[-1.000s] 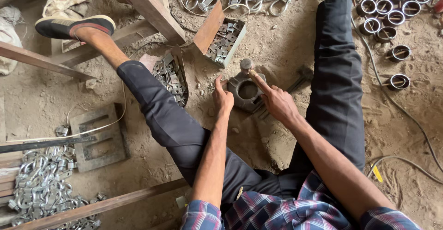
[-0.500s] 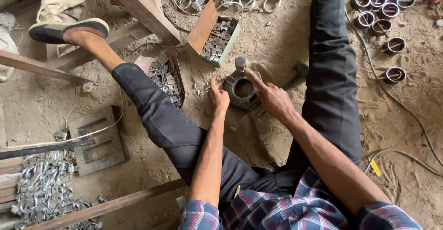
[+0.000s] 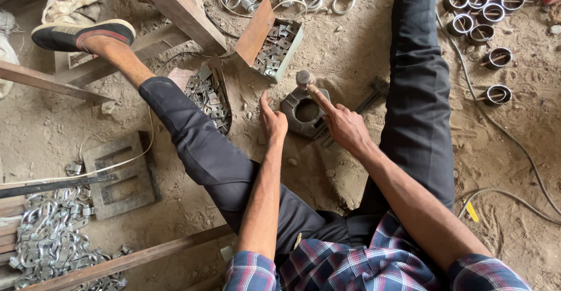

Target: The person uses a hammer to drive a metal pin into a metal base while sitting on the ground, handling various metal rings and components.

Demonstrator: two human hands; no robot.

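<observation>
My right hand (image 3: pixel 346 128) grips one hammer (image 3: pixel 310 86), fingers wrapped tight round its handle. The head sits at the far rim of one grey metal die block (image 3: pixel 304 113) on the dirt floor (image 3: pixel 362 45), between my legs. The hammer's long axis runs from my fist up and to the left, head end pointing away from me. My left hand (image 3: pixel 272 121) rests just left of the block, fingers loosely spread and holding nothing, the forefinger pointing forward. Two open boxes of small metal pieces: one cardboard box (image 3: pixel 273 44) beyond the block, one tray (image 3: pixel 209 95) by my left knee. Ring clamps (image 3: pixel 480 34) lie at far right; I count about twelve, some cut off at the edge.
</observation>
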